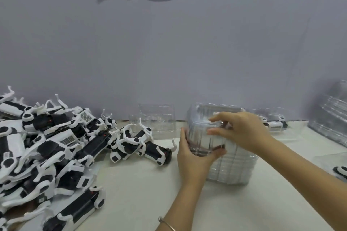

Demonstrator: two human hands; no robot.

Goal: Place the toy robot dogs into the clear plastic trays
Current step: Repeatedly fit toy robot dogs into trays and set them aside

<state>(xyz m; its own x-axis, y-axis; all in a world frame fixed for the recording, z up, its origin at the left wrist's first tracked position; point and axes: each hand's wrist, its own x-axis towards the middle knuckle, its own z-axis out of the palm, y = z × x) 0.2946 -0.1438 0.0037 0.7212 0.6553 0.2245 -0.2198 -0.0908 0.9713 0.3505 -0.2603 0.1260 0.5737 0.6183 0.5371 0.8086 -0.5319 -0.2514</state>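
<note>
Stack of clear trays [231, 165] mid-table, close to the wall. Left hand [193, 157] wrapped round its upper left side, right hand [242, 129] pinching the top rim. Toy dogs [47, 146] heaped at left, nearest just beside. Bare table [140, 193] in front.

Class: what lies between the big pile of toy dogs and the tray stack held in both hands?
In the head view, a few loose toy dogs, with a clear tray behind them by the wall.

Left hand [193, 157], right hand [242, 133] bare; thin silver bangle [166, 223] on left wrist.
</note>
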